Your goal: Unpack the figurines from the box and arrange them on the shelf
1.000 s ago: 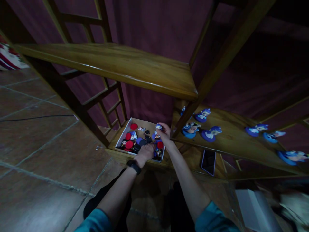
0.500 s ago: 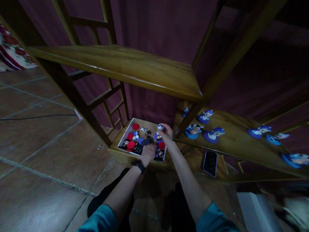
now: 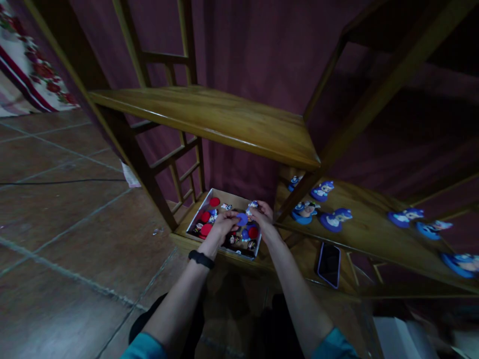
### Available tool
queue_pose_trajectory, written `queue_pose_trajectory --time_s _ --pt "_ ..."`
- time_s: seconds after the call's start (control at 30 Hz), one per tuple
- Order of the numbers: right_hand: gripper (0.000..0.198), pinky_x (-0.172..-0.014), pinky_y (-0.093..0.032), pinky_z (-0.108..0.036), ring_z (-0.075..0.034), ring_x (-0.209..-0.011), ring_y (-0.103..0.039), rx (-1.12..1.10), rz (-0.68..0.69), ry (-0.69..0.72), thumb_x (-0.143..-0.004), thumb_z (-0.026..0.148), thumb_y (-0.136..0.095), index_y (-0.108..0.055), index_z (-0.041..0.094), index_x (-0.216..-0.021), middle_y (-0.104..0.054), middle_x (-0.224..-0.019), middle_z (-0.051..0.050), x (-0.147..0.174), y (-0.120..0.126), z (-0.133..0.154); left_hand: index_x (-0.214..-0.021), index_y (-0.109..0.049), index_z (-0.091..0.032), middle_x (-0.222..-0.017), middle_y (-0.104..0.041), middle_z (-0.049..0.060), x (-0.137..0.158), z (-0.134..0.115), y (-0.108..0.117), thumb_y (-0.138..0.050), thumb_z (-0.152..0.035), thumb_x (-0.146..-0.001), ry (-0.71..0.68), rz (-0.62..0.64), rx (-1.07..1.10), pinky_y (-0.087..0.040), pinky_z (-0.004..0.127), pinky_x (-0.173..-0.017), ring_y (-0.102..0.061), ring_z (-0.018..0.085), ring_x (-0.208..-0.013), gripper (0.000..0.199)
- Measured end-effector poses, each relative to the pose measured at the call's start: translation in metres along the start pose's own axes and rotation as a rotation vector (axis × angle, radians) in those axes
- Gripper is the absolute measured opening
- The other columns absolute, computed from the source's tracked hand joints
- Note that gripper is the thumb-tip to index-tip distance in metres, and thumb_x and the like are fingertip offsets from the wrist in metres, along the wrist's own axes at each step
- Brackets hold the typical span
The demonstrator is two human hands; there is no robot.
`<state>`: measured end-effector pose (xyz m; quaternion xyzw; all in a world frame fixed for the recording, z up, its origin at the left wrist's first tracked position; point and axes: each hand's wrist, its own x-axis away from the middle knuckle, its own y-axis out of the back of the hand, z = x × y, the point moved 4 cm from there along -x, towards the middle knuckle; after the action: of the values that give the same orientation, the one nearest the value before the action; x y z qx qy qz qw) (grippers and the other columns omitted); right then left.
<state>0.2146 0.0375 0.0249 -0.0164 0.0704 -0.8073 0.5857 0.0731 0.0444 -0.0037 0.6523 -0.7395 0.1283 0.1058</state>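
My left hand (image 3: 223,224), with a dark band at the wrist, pinches a purple round base (image 3: 242,219) above the box. Close beside it, my right hand (image 3: 263,215) grips a small blue-and-white figurine (image 3: 253,205) by its side. The base and the figurine's lower end are near each other; whether they touch I cannot tell. Beneath both hands lies a shallow white-edged cardboard box (image 3: 200,207). Inside are red round bases (image 3: 214,202), a black-and-white figurine (image 3: 226,206) and several other dark and blue pieces, partly hidden by my left hand.
Right of the box, several figurines on blue and purple bases (image 3: 336,220) stand on a wooden shelf (image 3: 368,224). A phone (image 3: 329,265) lies on a lower board. An upper shelf (image 3: 209,112) overhangs the box, and a slanted wooden post (image 3: 138,164) rises at left.
My left hand has come up from the dark pieces in the box with a purple base, beside the figurine. My right hand still holds the figurine. The view has shifted slightly.
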Motion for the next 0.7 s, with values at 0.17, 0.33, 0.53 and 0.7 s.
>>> queue_pose_trajectory --time_s 0.17,0.33,0.53,0.7 --pt "0.035 -0.067 -0.049 -0.030 -0.016 -0.070 -0.060 -0.007 -0.035 -0.040 -0.057 0.035 -0.070 -0.059 0.018 -0.086 -0.065 -0.078 -0.001 0.001 -0.004 0.006 -0.077 -0.062 -0.013 -0.069 -0.063 0.002 0.008 -0.007 0.003 -0.064 -0.006 -0.064 0.087 0.024 0.399 -0.048 0.018 -0.057 -0.057 0.007 -0.056 0.015" --pt "0.034 -0.069 -0.048 -0.031 -0.017 -0.073 -0.060 0.018 0.011 -0.025 -0.059 0.036 -0.070 -0.059 0.018 -0.085 -0.066 -0.080 -0.003 0.002 -0.008 0.009 -0.078 -0.064 -0.013 -0.070 -0.065 0.002 0.012 -0.012 0.000 -0.065 -0.005 -0.064 0.077 0.061 0.501 -0.049 0.017 -0.058 -0.059 0.007 -0.059 0.015" --pt "0.034 -0.075 -0.046 -0.033 -0.017 -0.077 -0.059 0.032 -0.009 0.002 -0.057 0.032 -0.069 -0.056 0.018 -0.085 -0.064 -0.082 -0.002 0.003 -0.011 0.010 -0.081 -0.066 -0.011 -0.073 -0.067 0.004 0.011 -0.012 0.001 -0.067 -0.006 -0.065 0.053 0.154 0.554 -0.050 0.016 -0.058 -0.061 0.008 -0.060 0.017" --pt "0.033 -0.078 -0.046 -0.034 -0.017 -0.076 -0.058 0.025 0.010 0.009 -0.057 0.031 -0.068 -0.054 0.018 -0.085 -0.063 -0.082 -0.002 0.004 -0.015 0.011 -0.082 -0.065 -0.011 -0.069 -0.067 0.003 0.011 -0.010 0.004 -0.070 -0.008 -0.066 0.118 0.147 0.591 -0.050 0.016 -0.056 -0.061 0.008 -0.058 0.017"
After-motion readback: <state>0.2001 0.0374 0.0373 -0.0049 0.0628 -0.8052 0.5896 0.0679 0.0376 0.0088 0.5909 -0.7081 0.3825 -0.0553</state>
